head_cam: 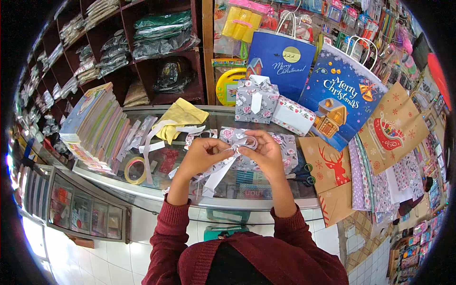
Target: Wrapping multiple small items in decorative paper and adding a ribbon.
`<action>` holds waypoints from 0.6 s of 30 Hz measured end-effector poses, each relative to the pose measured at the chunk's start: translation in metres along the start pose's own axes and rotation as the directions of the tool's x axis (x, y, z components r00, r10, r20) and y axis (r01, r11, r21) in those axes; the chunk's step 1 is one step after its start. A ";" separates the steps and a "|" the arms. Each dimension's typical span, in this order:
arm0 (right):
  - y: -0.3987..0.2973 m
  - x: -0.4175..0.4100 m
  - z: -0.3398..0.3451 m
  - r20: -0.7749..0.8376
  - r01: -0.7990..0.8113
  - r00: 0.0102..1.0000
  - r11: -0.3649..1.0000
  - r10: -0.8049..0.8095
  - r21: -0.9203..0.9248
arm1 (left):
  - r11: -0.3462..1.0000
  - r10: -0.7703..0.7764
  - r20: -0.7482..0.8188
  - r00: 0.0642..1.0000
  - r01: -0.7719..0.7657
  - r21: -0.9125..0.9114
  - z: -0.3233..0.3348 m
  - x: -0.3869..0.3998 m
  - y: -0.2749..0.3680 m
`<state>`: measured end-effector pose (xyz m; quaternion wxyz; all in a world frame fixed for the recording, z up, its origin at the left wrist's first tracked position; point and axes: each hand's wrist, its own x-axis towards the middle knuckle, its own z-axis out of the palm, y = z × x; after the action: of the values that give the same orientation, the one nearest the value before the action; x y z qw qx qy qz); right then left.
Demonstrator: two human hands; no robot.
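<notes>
Between both hands is a white ribbon bow (pixel 239 145), with loops to the right and a long tail hanging down to the left. My left hand (pixel 205 155) pinches the bow's knot between thumb and fingers. My right hand (pixel 264 151) holds the looped side, thumb near the knot and fingers behind the loops. Beneath and behind the hands lies a box wrapped in grey floral paper (pixel 289 149), flat on a glass display counter (pixel 142 192). The hands hide part of the box, so I cannot tell whether the bow is fixed to it.
A roll of tape (pixel 135 171), a yellow cloth (pixel 178 119) and paper scraps lie left, near a stack of books (pixel 96 131). Scissors (pixel 309 174) rest at right. Behind stand two wrapped boxes, a grey floral one (pixel 244 107) and a white-topped one (pixel 294 115), and Christmas gift bags (pixel 342 96).
</notes>
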<state>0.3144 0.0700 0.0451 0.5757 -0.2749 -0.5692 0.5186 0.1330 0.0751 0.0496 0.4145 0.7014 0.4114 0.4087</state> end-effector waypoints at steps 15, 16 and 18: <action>0.017 -0.005 0.000 -0.008 -0.122 0.992 0.974 0.126 0.193 | 0.934 -0.027 -0.038 0.999 0.012 -0.356 0.008 -0.004 -0.008; 0.018 -0.005 0.000 0.006 -0.149 0.989 0.973 0.151 0.177 | 0.942 0.006 -0.017 1.000 -0.011 -0.335 0.009 -0.004 -0.009; 0.020 -0.005 0.000 0.023 -0.159 0.987 0.966 0.158 0.203 | 0.964 0.011 0.038 0.999 -0.001 -0.265 0.008 -0.005 -0.008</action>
<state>0.3098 0.0716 0.0249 0.5557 -0.2575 -0.4910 0.6195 0.1362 0.0714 0.0384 0.5112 0.6488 0.3429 0.4474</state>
